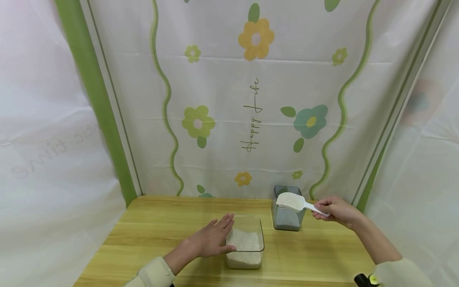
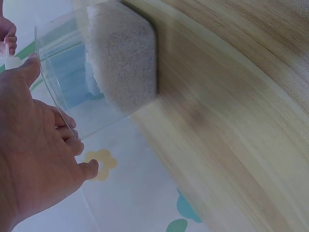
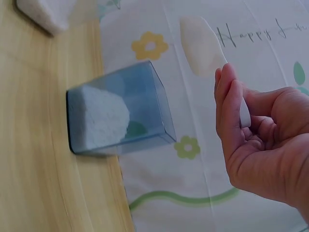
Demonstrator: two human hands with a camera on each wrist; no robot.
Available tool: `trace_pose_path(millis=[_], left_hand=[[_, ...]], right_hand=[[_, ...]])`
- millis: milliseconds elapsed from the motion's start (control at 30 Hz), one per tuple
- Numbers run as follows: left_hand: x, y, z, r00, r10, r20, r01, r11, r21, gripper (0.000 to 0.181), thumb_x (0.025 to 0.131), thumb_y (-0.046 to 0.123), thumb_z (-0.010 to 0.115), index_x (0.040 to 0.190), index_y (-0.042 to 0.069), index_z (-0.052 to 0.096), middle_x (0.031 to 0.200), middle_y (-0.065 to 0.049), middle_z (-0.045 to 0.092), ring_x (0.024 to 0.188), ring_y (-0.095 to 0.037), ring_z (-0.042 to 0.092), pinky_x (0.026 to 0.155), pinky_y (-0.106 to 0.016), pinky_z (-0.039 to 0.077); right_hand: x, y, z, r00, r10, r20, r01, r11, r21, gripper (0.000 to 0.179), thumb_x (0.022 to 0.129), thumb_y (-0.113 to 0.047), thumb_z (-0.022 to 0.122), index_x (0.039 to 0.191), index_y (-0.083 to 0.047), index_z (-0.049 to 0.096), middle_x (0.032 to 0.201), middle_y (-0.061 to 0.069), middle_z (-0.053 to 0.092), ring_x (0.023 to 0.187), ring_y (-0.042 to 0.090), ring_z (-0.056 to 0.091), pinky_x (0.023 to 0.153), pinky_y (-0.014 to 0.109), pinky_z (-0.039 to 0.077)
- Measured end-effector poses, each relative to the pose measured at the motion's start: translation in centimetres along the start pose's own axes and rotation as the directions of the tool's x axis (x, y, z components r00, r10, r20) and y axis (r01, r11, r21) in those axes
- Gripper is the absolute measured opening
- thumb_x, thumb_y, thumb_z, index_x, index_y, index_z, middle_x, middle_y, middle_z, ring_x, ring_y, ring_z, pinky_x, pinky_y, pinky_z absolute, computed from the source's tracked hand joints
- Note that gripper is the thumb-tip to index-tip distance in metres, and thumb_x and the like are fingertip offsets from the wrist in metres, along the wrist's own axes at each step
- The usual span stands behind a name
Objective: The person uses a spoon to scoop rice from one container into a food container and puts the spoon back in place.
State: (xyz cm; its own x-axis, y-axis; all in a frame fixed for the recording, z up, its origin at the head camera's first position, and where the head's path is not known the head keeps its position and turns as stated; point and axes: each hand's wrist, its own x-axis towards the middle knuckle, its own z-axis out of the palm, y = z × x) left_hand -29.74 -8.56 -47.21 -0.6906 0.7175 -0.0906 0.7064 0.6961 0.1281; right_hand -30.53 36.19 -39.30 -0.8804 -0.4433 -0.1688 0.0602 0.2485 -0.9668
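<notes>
My right hand grips the handle of a white scoop, pale grains in its bowl. It is held over the blue-tinted clear container, which has a white mass in its lower part. My left hand rests against the left side and rim of a clear square container, fingers extended and grasping nothing. Rice-like grains fill the lower part of that container, sloping in the left wrist view. Both containers stand upright on the table.
The light wooden table ends at a white curtain printed with flowers and wavy green lines. More white curtain hangs at both sides. A small black and yellow object shows at the right sleeve.
</notes>
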Motion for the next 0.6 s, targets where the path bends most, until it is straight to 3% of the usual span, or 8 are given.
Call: trace_pose_path(millis=[233, 467, 600], left_hand=[[-0.1, 0.0, -0.2, 1.0, -0.004, -0.001, 0.004, 1.0, -0.018, 0.085, 0.1, 0.065, 0.036, 0.161, 0.008, 0.017, 0.169, -0.006, 0.005, 0.157, -0.022, 0.009, 0.12, -0.055, 0.028], [-0.2, 0.1, -0.3, 1.0, -0.003, 0.001, 0.003, 1.0, -0.022, 0.084, 0.101, 0.062, 0.039, 0.161, 0.007, 0.017, 0.169, -0.006, 0.006, 0.157, -0.023, 0.01, 0.119, -0.055, 0.028], [-0.1, 0.1, -0.2, 1.0, -0.003, 0.0, 0.003, 1.0, -0.023, 0.084, 0.101, 0.063, 0.039, 0.161, 0.007, 0.017, 0.169, -0.006, 0.006, 0.157, -0.023, 0.009, 0.119, -0.055, 0.028]], right_hand=[[-0.4, 0.0, -2.5, 0.998, 0.03, -0.056, -0.032, 0.999, -0.03, 0.031, 0.105, -0.006, 0.044, 0.116, 0.016, 0.062, 0.087, 0.0, 0.074, 0.08, 0.005, 0.071, 0.072, 0.017, 0.057], [-0.5, -0.3, -4.2, 0.993, 0.071, -0.098, -0.08, 0.993, -0.088, 0.035, 0.105, -0.002, 0.04, 0.122, 0.027, 0.051, 0.089, 0.002, 0.073, 0.08, 0.005, 0.071, 0.072, 0.017, 0.057], [-0.3, -0.5, -4.9, 0.989, 0.095, -0.111, -0.106, 0.989, -0.102, 0.033, 0.106, -0.003, 0.039, 0.118, 0.021, 0.058, 0.086, 0.001, 0.073, 0.078, 0.005, 0.071, 0.069, 0.015, 0.056]])
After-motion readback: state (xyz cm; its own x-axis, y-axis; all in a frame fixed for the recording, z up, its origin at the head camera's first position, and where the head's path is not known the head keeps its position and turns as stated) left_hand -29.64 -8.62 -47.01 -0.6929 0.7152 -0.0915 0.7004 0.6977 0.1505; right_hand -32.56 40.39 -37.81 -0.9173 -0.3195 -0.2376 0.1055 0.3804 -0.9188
